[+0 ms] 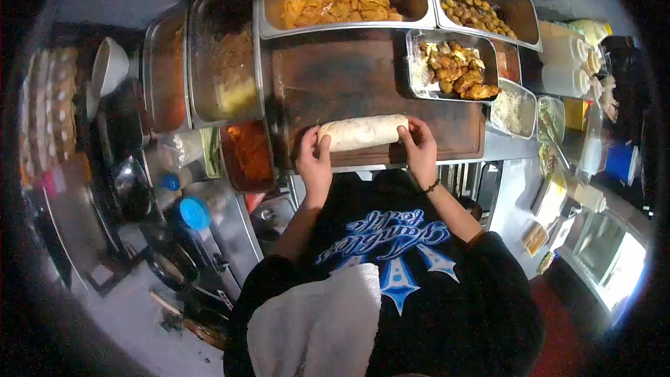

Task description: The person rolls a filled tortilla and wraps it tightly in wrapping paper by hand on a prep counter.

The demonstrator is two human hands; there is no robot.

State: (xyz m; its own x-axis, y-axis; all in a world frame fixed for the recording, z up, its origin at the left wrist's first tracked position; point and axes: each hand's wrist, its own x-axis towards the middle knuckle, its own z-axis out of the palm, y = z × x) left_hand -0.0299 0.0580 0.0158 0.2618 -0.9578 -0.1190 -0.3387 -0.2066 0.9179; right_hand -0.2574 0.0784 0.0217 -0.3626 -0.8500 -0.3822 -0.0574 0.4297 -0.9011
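Observation:
A rolled wrap [363,132] in a pale flatbread lies crosswise over the front part of a brown cutting board [335,84]. My left hand [316,160] grips its left end, thumb on the near side. At the right end, my right hand [420,150] holds it the same way, fingers curled round the far side. The filling is hidden inside the bread. Behind my right hand, on the board's far right corner, stands a metal tray [453,66] of browned meat pieces.
Steel pans of orange meat [342,5] and mushroom-like pieces [474,14] line the back. A pan of red-orange food [249,157] sits left of the board. To the right are a tub of white shreds [513,110] and white squeeze bottles [565,63].

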